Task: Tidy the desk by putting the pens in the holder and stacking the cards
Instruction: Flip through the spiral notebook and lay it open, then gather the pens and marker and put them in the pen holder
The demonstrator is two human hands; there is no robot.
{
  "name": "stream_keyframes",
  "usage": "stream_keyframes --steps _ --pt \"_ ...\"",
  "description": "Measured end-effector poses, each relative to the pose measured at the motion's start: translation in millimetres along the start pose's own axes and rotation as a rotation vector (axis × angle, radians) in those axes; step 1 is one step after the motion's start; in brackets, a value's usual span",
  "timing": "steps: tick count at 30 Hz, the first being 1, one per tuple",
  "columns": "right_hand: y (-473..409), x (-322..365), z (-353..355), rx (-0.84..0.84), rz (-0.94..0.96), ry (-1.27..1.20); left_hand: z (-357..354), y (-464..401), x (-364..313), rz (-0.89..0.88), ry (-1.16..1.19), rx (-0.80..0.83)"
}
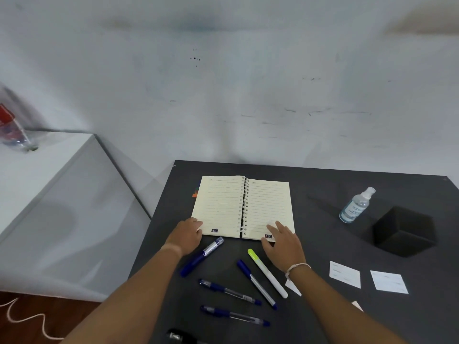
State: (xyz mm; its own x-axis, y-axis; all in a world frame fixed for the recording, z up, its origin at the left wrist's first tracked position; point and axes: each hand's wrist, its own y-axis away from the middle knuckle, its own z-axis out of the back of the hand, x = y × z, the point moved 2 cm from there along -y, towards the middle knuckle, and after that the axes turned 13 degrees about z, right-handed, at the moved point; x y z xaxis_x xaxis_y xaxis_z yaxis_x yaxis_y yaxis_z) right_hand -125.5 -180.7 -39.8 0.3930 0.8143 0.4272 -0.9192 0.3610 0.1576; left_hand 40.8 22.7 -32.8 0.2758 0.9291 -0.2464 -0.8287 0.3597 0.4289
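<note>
An open spiral notebook [223, 202] lies on the dark desk [323, 189]. My left hand [187, 235] rests on its lower left corner, my right hand [283, 240] on its lower right corner, fingers spread flat. Below the notebook lie a blue marker [201, 256], a yellow-capped white highlighter [267, 273] and three blue pens [255, 283] [229, 291] [234, 315]. Two white cards [344, 273] [388, 281] lie at the right; parts of two more show by my right forearm [293, 287] [357, 305]. A black box-shaped holder [403, 232] stands at the right.
A clear spray bottle [356, 206] stands next to the black holder. A dark object [178, 336] sits at the desk's front edge. A white cabinet [49, 182] with a blurred bottle [12, 127] on it stands to the left. The wall is right behind the desk.
</note>
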Motion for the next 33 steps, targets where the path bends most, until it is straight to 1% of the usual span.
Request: stream_keyframes --steps 6,10,16,20,33 --pt "17.9 11.1 -5.2 -0.035 -0.009 -0.051 -2.9 18.3 7.4 -0.020 0.056 -0.032" --pt "33.2 17.7 -11.5 -0.064 -0.003 -0.059 -9.3 30.1 11.2 -0.029 0.043 -0.031" --pt "45.9 24.2 -21.5 -0.015 -0.016 -0.062 -16.9 37.5 11.9 -0.059 0.032 0.016" --pt "47.6 26.0 -26.0 0.012 -0.011 -0.036 -21.4 39.0 9.0 -0.072 0.045 0.014" --pt "38.8 30.4 -28.3 0.025 -0.073 -0.104 -27.5 41.3 5.3 -0.007 0.185 0.032"
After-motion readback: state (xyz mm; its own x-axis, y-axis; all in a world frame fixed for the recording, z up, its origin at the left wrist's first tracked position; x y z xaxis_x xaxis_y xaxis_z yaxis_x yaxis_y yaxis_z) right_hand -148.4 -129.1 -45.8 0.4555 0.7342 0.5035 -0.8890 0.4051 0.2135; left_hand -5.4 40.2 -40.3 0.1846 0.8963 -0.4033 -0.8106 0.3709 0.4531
